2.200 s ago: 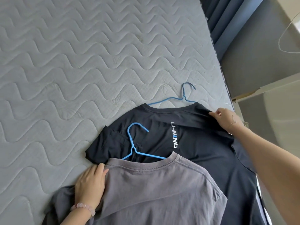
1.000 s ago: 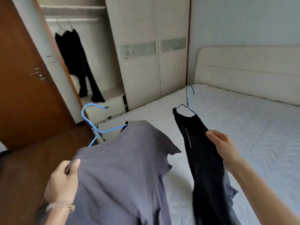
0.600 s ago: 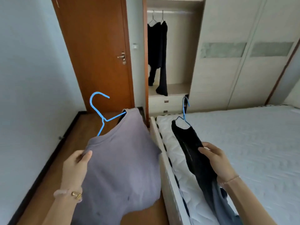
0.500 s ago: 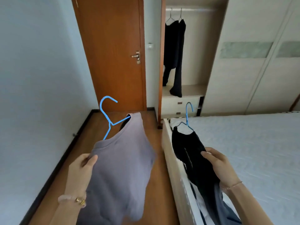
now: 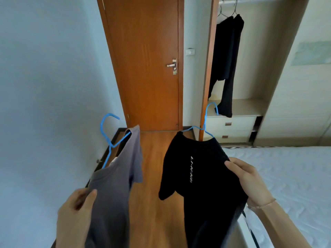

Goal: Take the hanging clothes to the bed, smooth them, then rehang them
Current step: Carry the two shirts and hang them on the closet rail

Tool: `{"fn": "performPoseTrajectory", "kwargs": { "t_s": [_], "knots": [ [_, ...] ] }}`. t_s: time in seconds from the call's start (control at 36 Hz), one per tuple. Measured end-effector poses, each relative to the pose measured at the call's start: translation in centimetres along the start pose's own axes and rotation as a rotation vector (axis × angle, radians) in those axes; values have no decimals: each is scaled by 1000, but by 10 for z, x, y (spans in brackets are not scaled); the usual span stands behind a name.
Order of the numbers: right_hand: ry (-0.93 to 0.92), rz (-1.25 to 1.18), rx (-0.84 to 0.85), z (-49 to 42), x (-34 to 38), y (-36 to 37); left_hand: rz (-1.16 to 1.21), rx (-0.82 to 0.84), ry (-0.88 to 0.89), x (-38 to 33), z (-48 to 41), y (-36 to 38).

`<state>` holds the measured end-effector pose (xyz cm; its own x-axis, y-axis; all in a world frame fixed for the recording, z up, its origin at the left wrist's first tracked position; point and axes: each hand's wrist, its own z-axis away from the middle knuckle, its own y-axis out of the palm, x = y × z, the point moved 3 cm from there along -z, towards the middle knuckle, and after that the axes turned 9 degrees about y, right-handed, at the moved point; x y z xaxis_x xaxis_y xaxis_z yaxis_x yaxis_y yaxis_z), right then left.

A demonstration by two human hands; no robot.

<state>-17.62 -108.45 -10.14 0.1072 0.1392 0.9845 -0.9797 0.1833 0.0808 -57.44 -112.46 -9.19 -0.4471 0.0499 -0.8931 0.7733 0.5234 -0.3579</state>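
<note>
Lifted off the bed (image 5: 290, 179) in the last two seconds and turned to face the open wardrobe (image 5: 256, 51). Gripping the grey shirt (image 5: 114, 185) at the shoulder with the left hand (image 5: 75, 212) and pinching the black shirt (image 5: 200, 176) with the right hand (image 5: 250, 181). Each on its blue hanger (image 5: 109, 140), held up over the floor (image 5: 152, 167). Looks done with smoothing. Still to do: hooking both up beside the dark clothes (image 5: 227, 56).

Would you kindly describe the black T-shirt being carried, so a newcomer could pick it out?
Between the door and the bed, the right hand grips a black T-shirt on a blue hanger. Unlike the dark clothes hanging behind, it bears white lettering.
</note>
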Motion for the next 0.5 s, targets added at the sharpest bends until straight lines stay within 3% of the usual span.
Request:
{"fn": "performPoseTrajectory", "kwargs": {
  "t_s": [0.25, 0.5],
  "knots": [
    [16, -8, 22, -185, -9, 21, 6, -93, 13, 2, -120, 121],
    [-23, -11, 48, -362, 40, 8, 68, -69, 7, -26, -264, 258]
  ]
}}
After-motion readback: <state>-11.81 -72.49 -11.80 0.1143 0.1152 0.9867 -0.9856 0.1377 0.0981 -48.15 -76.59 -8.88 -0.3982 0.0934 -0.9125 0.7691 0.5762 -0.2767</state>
